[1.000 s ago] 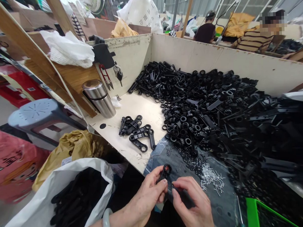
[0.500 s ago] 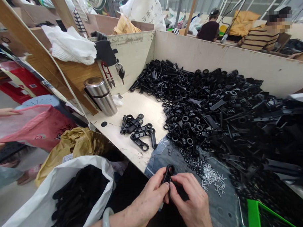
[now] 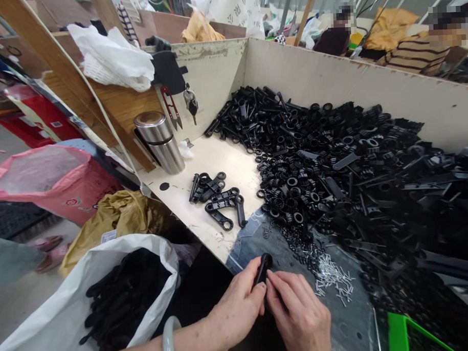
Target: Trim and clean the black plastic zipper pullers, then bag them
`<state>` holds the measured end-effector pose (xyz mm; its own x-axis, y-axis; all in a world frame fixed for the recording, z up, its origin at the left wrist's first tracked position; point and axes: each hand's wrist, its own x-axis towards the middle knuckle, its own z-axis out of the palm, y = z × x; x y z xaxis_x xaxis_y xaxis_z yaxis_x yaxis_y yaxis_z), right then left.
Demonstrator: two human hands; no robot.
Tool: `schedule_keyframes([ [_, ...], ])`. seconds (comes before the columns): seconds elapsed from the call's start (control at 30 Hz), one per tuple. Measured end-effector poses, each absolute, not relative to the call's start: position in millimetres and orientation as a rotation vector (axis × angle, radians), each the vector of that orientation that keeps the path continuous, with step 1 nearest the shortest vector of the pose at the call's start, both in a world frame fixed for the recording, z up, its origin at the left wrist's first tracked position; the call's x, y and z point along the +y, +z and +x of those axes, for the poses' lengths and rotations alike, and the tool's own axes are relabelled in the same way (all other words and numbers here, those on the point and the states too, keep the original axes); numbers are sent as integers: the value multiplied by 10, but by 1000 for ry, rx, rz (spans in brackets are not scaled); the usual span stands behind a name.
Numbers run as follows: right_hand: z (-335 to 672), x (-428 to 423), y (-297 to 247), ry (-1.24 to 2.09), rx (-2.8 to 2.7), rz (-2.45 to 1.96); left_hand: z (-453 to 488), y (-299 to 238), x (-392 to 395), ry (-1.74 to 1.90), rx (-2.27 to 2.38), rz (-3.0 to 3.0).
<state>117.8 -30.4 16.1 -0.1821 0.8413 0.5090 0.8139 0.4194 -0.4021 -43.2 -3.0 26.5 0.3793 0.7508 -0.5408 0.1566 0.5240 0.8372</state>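
Observation:
My left hand [image 3: 238, 306] and my right hand [image 3: 300, 316] meet at the near edge of the bench, both pinching one small black plastic part [image 3: 263, 265] with a ring end that sticks up between the fingertips. Under them lies a piece of denim cloth [image 3: 252, 244]. A scatter of small silver pins [image 3: 331, 277] lies just right of my hands. A few finished black parts [image 3: 219, 199] rest on the bare white bench top. A large heap of black plastic parts [image 3: 333, 167] fills the bin beyond.
A white bag [image 3: 89, 313] holding black parts stands open at lower left. A steel flask [image 3: 160, 142] stands by the wooden partition, with red snips [image 3: 173, 107] and keys [image 3: 191, 103] hanging above. A green tray [image 3: 400, 333] is at lower right. People sit behind the bin wall.
My hands have closed together on the black part, fingertips now touching. A pink bag has been carried in at the left, covering the stool. The view has shifted slightly down and left.

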Motion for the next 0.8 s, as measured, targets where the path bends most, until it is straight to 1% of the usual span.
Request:
schedule_keyframes([
  [0.23, 1200, -386, 81, 43, -2089, -1439, -419, 260, -20, 477, 1138, 1042],
  [0.43, 1168, -321, 166, 38, -2066, -1458, -441, 269, -19, 448, 1145, 1052],
  [0.7, 1190, -184, 290, 258, -1979, -1458, -460, 288, 3, 502, 1070, 963],
  [0.8, 1201, -143, 315, 267, -2026, -1411, -474, 273, -1, 509, 1075, 945],
])
